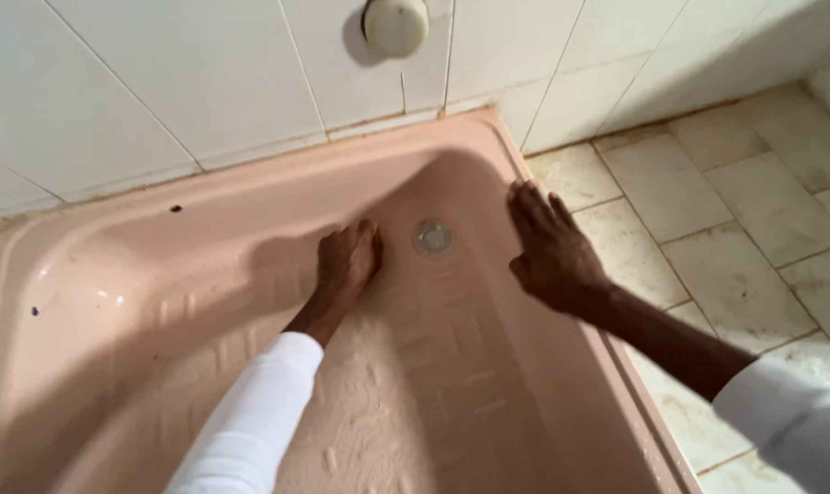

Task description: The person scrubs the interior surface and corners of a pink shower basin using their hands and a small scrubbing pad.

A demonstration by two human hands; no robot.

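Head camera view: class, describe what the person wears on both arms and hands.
Both arms wear long white sleeves: left sleeve, right sleeve, each ending short of the wrist. The left hand and right hand are bare: no gloves, rings or watch visible.

The pink enamelled shower tray (204, 238) looks smooth and glossy at its rim but bears a raised ribbed pattern on its floor around the round shiny metal drain (432, 238), while the white wall tiles (159, 73) are glazed and the beige floor tiles (735, 220) matt and stained.

Pink shower tray (204, 229) with round metal drain (432, 238), beside tiled floor (735, 229).
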